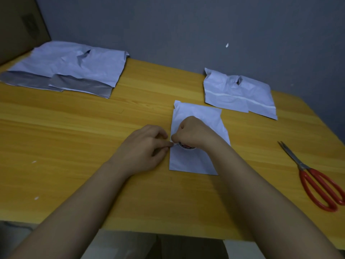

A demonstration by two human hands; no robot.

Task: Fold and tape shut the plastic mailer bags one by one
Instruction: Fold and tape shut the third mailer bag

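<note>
A folded white mailer bag (188, 162) lies on the wooden table (93, 128) in front of me. My right hand (194, 134) rests on it and grips a small roll of tape (186, 147), mostly hidden under the fingers. My left hand (147, 146) sits at the bag's left edge and pinches the free end of the tape beside the roll. A pile of unfolded white and grey mailer bags (71, 68) lies at the back left. Folded bags with a strip across them (240, 94) lie at the back right.
Red-handled scissors (315, 182) lie at the right, blades pointing away from me. A cardboard box (18, 27) stands in the back left corner against the grey wall. Small white scraps (36, 198) dot the table's left side.
</note>
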